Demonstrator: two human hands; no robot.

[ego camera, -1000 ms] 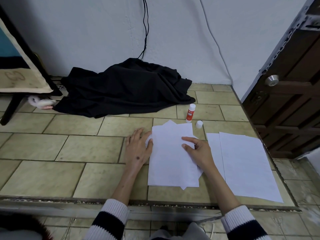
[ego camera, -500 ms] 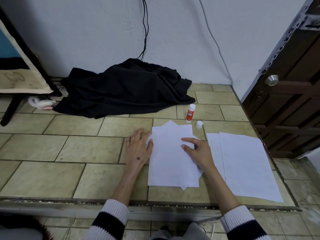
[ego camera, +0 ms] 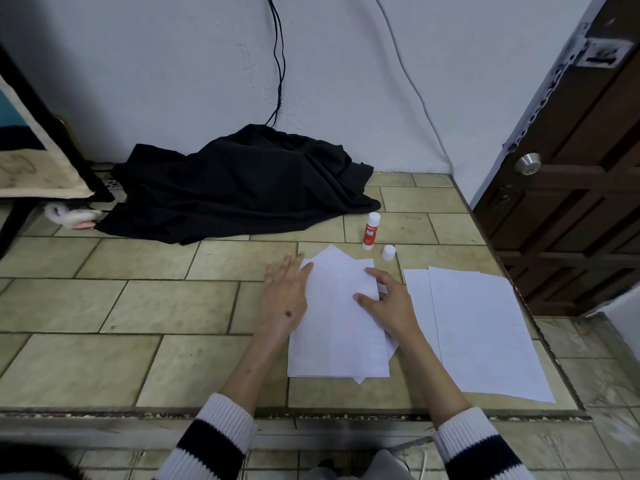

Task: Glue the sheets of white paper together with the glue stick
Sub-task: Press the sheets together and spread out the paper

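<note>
A stack of white paper sheets (ego camera: pixel 337 337) lies on the tiled floor before me, its sheets skewed so corners poke out at top and bottom. My left hand (ego camera: pixel 285 292) rests flat on the floor at the stack's left edge, its thumb on the paper. My right hand (ego camera: pixel 389 301) presses the stack's right side with spread fingers. A second pile of white sheets (ego camera: pixel 481 332) lies to the right. The red and white glue stick (ego camera: pixel 370 231) stands upright beyond the stack, uncapped, with its white cap (ego camera: pixel 388 252) beside it.
A black cloth (ego camera: pixel 239 187) is heaped against the wall at the back. A dark wooden door (ego camera: pixel 581 188) stands at the right. A framed board (ego camera: pixel 31 157) leans at the left. A step edge (ego camera: pixel 138 415) runs across the floor near me.
My right hand has shifted slightly, with its fingers spreading wider on the stack. My left hand stays in place.
</note>
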